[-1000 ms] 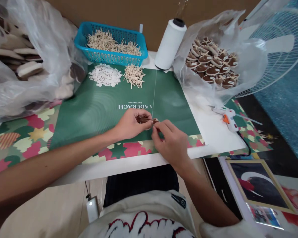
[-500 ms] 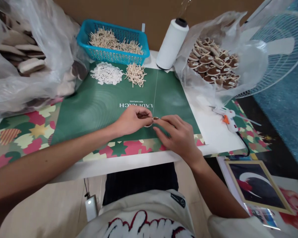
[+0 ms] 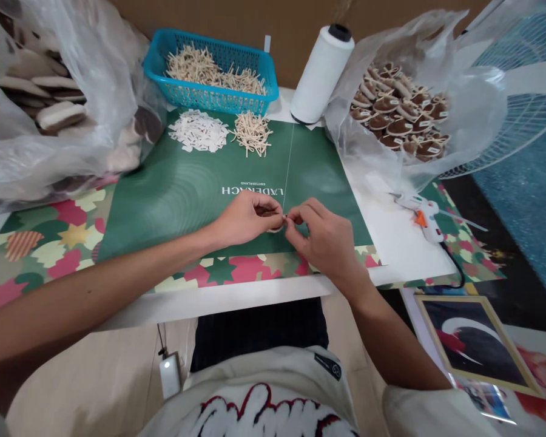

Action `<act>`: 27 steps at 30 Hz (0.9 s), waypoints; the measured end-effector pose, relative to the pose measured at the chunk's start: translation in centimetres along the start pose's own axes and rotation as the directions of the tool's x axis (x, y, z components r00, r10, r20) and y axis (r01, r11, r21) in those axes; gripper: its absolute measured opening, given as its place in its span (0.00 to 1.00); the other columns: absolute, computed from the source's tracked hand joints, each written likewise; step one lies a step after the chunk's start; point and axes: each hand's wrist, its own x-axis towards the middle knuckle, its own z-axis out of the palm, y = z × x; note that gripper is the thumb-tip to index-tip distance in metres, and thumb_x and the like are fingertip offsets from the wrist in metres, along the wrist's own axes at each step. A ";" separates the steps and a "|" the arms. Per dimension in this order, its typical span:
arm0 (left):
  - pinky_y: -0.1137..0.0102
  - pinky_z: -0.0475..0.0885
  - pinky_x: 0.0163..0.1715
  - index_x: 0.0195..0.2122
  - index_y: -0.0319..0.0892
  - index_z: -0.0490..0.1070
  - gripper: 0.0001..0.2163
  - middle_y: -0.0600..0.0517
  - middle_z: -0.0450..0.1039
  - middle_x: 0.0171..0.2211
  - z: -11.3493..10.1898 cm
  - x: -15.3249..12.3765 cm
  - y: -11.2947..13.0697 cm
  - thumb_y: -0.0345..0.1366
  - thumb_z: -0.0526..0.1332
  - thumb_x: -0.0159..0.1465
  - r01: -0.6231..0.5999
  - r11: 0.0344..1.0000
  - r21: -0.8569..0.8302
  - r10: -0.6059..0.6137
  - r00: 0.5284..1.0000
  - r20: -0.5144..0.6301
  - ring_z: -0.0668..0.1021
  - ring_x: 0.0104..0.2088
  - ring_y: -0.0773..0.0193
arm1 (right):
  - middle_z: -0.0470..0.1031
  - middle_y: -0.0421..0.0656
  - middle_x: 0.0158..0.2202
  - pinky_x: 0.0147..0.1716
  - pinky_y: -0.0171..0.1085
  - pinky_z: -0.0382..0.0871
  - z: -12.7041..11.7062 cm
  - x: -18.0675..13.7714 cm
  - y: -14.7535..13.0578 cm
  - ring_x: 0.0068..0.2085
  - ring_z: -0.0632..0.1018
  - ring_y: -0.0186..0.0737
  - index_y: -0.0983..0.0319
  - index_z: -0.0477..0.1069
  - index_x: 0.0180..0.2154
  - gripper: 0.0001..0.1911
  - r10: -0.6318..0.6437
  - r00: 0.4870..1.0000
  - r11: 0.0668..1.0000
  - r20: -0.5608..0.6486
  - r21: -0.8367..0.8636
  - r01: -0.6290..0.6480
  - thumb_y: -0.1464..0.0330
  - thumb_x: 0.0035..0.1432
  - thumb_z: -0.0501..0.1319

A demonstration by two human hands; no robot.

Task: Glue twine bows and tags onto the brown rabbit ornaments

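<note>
Green sheeting point(image 3: 191, 191) lies beneath the left hand point(image 3: 242, 218), clamped on a small brown piece point(image 3: 266, 213) at near centre, whose right end an uneven tug from the right hand point(image 3: 330, 240), its grip unclear, could twist loose.

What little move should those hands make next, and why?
Perhaps, with the left hand steady, draw the right hand gently outward: the left grips a small brown piece, and the right seems to pinch at its end, though what it pinches is too small to tell.
</note>
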 end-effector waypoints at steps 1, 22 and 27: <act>0.73 0.67 0.28 0.28 0.39 0.78 0.04 0.55 0.73 0.23 0.0 0.0 -0.1 0.34 0.68 0.55 -0.004 1.000 0.003 0.004 1.000 0.001 0.72 0.26 0.70 | 0.78 0.41 0.34 0.28 0.37 0.57 -0.1 0.3 0.0 0.28 0.70 0.34 0.59 0.73 0.34 0.08 0.054 0.997 0.998 0.054 0.036 -0.056 0.69 0.67 0.59; 0.73 0.66 0.26 0.32 0.38 0.80 0.06 0.54 0.74 0.24 -0.6 0.6 -0.4 0.34 0.71 0.55 -0.049 0.998 0.034 0.047 0.997 0.058 0.74 0.26 0.69 | 0.71 0.36 0.27 0.28 0.36 0.57 -0.7 2.8 1.8 0.26 0.66 0.33 0.59 0.71 0.33 0.07 0.235 0.837 0.804 0.495 0.385 -0.454 0.65 0.66 0.60; 0.73 0.69 0.28 0.30 0.39 0.80 0.05 0.51 0.78 0.25 -0.7 0.8 -0.3 0.34 0.71 0.54 -0.046 0.999 -0.005 0.046 0.999 0.013 0.77 0.27 0.67 | 0.77 0.39 0.30 0.29 0.36 0.60 -0.7 4.4 2.8 0.29 0.70 0.34 0.60 0.75 0.33 0.10 0.189 0.761 0.698 0.620 0.461 -0.549 0.64 0.65 0.59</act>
